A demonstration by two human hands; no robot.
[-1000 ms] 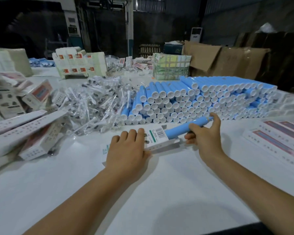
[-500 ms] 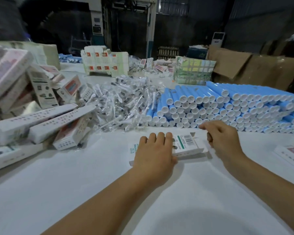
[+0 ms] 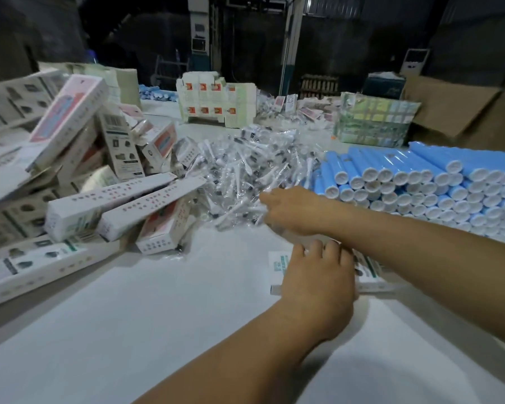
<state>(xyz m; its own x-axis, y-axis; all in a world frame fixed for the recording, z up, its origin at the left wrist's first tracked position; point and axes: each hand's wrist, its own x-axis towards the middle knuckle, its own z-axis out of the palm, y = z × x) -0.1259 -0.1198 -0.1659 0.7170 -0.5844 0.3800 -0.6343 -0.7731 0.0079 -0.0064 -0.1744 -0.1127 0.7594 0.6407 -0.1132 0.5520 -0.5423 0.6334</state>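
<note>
1. Far left, a loose heap of printed cartons (image 3: 79, 199) leans and spills across the bench (image 3: 129, 316).
2. Just beside the heap, toward the middle, lies a pile of clear-wrapped packets (image 3: 245, 170), each with a small white and black piece inside.
3. The right hand (image 3: 289, 209) reaches across the body to the near edge of that pile. Its fingers are loosely bent and the tips sit among the wrappers. Motion blur smears them, so I cannot tell whether it has pinched a packet or is only touching the pile.
4. Below that forearm, the left hand (image 3: 318, 281) lies palm-down on a flat white box (image 3: 277, 263) with green print, fingers laid out over its top and pressing it to the bench. The box lies near the middle of the bench, its ends showing either side of the hand.
5. At the right, a stack of blue tubes (image 3: 420, 185) with white caps lies in rows, caps facing the person.
</note>
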